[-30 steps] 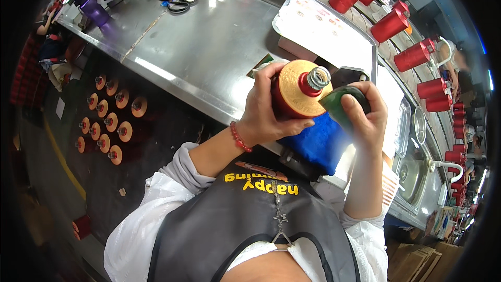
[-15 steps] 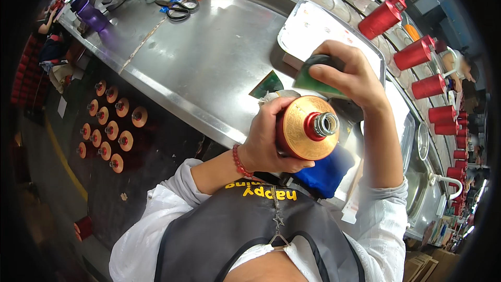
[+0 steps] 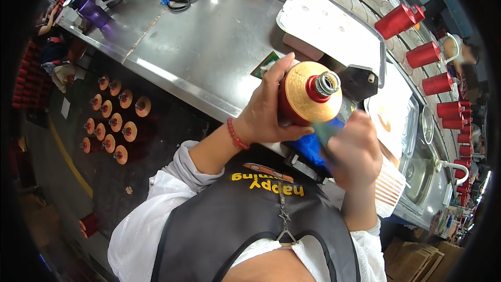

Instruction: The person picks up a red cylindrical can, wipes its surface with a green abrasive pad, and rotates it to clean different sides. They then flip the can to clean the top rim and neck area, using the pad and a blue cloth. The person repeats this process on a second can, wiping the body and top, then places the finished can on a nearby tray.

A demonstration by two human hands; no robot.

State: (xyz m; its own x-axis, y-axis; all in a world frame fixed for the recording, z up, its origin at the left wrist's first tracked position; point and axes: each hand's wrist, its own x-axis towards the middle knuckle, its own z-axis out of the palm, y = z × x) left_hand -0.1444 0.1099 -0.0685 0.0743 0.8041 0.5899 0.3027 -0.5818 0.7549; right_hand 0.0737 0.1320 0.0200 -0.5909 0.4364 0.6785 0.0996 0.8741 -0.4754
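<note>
My left hand (image 3: 269,102), a red bead bracelet at its wrist, is wrapped round a red bottle (image 3: 309,94) with a gold patterned shoulder. Tilted toward me, the bottle shows an uncapped glass neck. Just below its right side is my right hand (image 3: 357,149), smeared by motion, with a green flat-edged piece (image 3: 327,138) in its fingers. The piece's kind cannot be made out; it lies close to the bottle's lower edge, and whether they touch is unclear. A blue cloth-like thing (image 3: 309,150) shows beneath.
Behind the bottle stands a white tray (image 3: 334,26) on the steel table (image 3: 209,36). Scissors (image 3: 178,5) and a purple bottle (image 3: 93,13) lie farther left. Several gold-shouldered bottles (image 3: 116,122) stand low at left. Red bottles (image 3: 424,54) line a curved conveyor at right, near a sink (image 3: 417,177).
My right hand has come down from beside the tray, with the green piece, to the bottle's lower right. The left hand and bottle have shifted slightly upward in view.
</note>
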